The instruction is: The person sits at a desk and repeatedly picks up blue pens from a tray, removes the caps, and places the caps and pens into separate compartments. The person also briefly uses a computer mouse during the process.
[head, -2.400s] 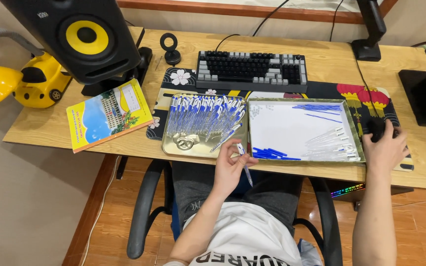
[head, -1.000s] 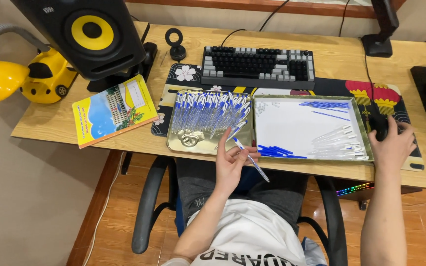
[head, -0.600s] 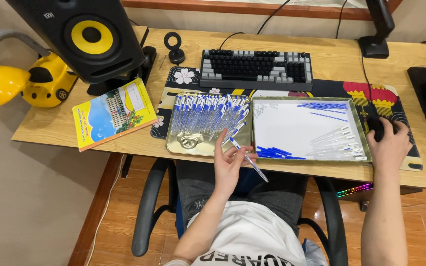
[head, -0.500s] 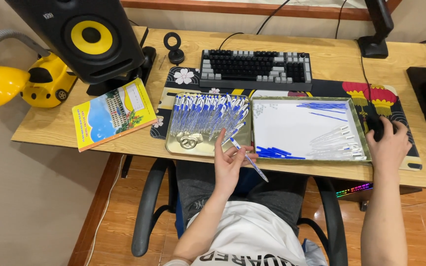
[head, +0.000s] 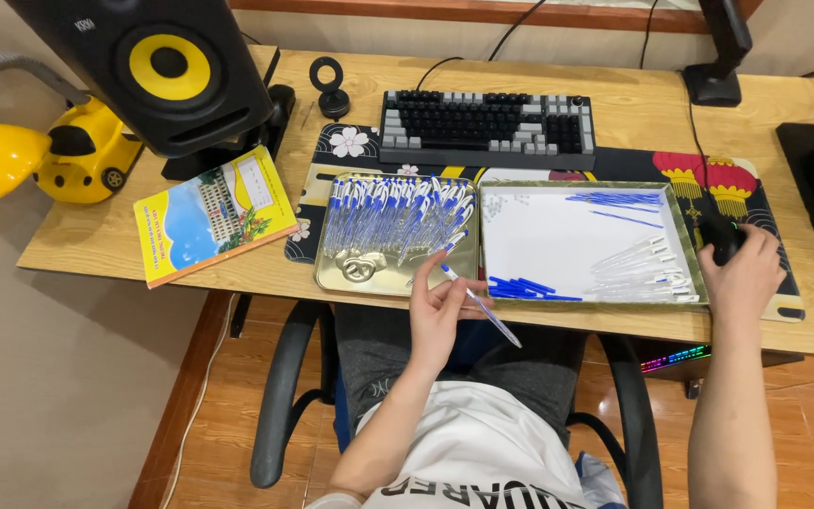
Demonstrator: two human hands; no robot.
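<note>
At the counter's front edge, the left hand [head: 437,316] pinches a single pen [head: 480,304] just off the pen-filled tray [head: 332,278], kept clear for handling, while the right hand [head: 744,273] is closed over a mouse [head: 720,236] near the right edge.

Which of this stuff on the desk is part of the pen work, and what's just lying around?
In use: left hand holding a pen; pen tray; white tray.
Lying about: keyboard, speaker, book, yellow lamp. Right hand rests on a mouse.
</note>
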